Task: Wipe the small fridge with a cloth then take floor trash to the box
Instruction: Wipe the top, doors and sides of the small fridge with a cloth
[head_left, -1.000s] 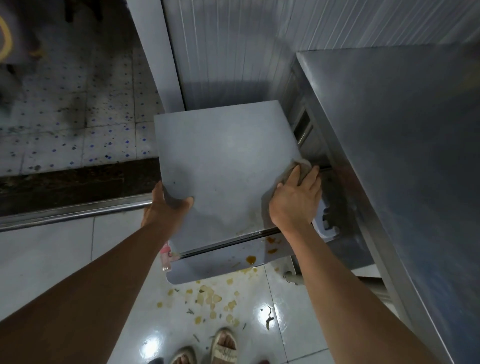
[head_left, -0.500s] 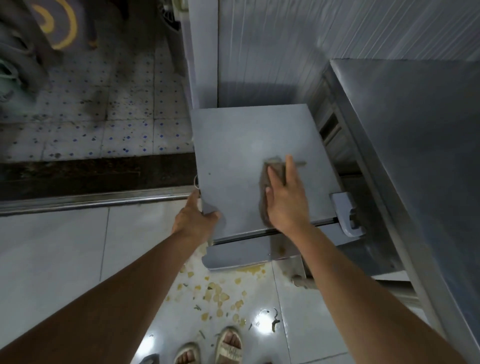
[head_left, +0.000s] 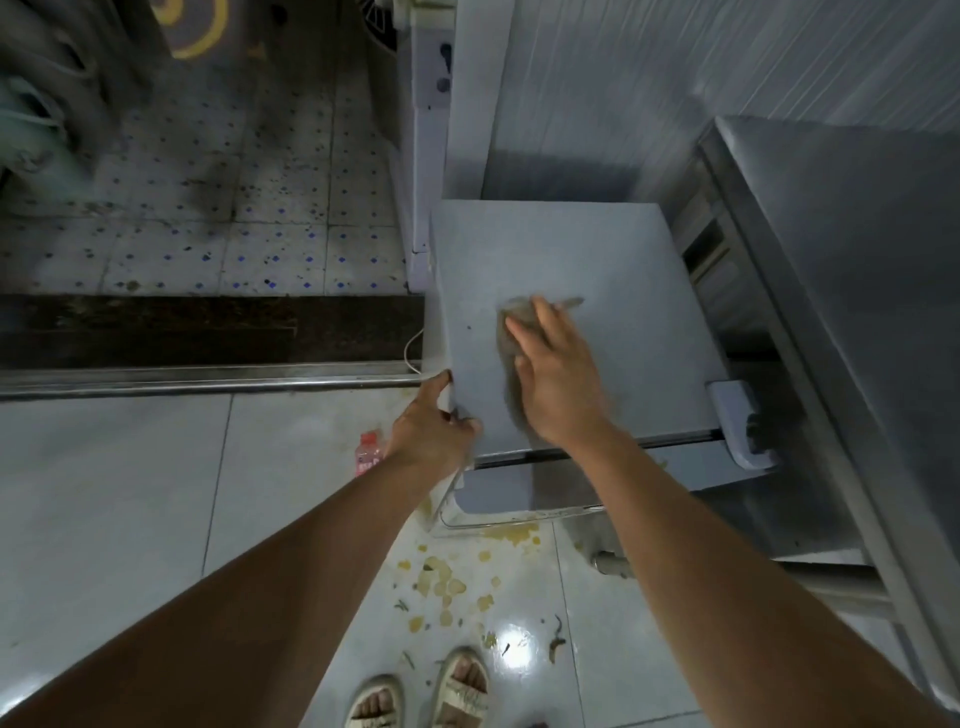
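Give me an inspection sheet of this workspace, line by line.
Surface: small fridge top, grey, bare apart from the cloth.
Job's things: cloth flat on the fridge top; no box seen.
Clutter: yellowish scraps on the floor in front of the fridge; pink-capped bottle on the floor to its left.
Hands: right hand presses the cloth flat; left hand grips the fridge's front left corner.
Cables: thin white cable beside the fridge's left side.
Surroundings: steel counter to the right; speckled tiles past a metal threshold.
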